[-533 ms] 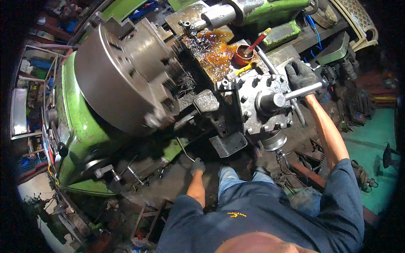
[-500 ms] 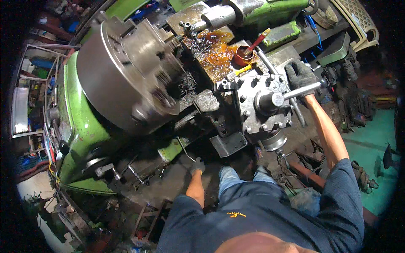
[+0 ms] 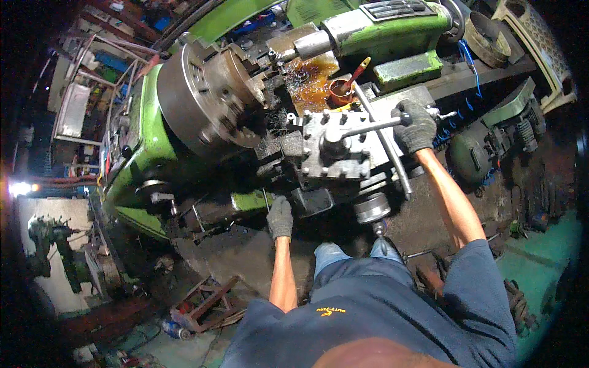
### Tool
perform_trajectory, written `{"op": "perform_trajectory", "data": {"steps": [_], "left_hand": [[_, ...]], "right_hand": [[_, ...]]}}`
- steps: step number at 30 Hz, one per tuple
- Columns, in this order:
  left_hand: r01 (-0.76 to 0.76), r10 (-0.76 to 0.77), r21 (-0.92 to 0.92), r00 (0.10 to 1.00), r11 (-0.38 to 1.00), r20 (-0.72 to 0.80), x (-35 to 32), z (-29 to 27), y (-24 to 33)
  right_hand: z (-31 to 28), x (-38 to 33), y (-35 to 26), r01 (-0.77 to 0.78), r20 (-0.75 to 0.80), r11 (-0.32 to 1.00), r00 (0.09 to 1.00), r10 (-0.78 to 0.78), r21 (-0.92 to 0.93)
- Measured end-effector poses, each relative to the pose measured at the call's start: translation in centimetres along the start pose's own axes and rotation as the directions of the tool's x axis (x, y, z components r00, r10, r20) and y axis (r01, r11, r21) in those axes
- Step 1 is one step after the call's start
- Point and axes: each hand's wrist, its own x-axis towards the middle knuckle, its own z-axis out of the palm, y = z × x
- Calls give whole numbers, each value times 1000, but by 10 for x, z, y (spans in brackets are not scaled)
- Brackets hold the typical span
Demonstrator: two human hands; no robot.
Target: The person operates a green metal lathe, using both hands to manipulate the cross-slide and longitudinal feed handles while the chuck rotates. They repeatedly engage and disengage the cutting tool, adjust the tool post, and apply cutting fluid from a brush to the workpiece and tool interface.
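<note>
My left hand (image 3: 280, 218), in a grey glove, is closed round the lower end of a thin metal lever (image 3: 266, 197) at the front of a green lathe. My right hand (image 3: 418, 127), also gloved, lies on the slide behind the square tool post (image 3: 336, 150), with its fingers stretched over the metal. The tool post's handle (image 3: 371, 127) passes above that hand, its dark knob overlapping the glove. A loose steel bar (image 3: 388, 144) slants beside the fingers. Left of the tool post, the large chuck (image 3: 205, 92) is blurred as if turning.
A red pot (image 3: 339, 93) with a red-handled brush (image 3: 358, 72) stands on the oily, chip-strewn carriage. Behind it is the green tailstock (image 3: 389, 30). A round graduated handwheel (image 3: 372, 208) juts toward my legs. A rusty metal frame (image 3: 205, 300) sits on the floor at left.
The whole view has shifted. My left hand has moved up toward the machine with the lever, which now stands more upright. My right hand stays by the tool post on the slide.
</note>
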Motion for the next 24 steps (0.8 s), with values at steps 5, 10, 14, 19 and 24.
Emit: {"op": "perform_trajectory", "data": {"steps": [5,10,14,19,24], "left_hand": [[-266,126,-174,817,948,-562,21,-78,207],[-589,578,193,584,785,-569,64,-108,301],[-710,730,257,509,656,-457,89,-101,360],[-820,782,-57,561,569,-271,96,-88,352],[-859,834,-49,507,510,-219,99,-90,348]], "right_hand": [[-2,-1,9,70,44,997,996,-72,43],[0,-1,13,99,54,995,993,-101,27],[-2,-1,10,109,80,994,991,-109,-4],[-5,-3,5,92,61,995,994,-90,-24],[-13,-4,-2,80,55,997,995,-80,2]]}}
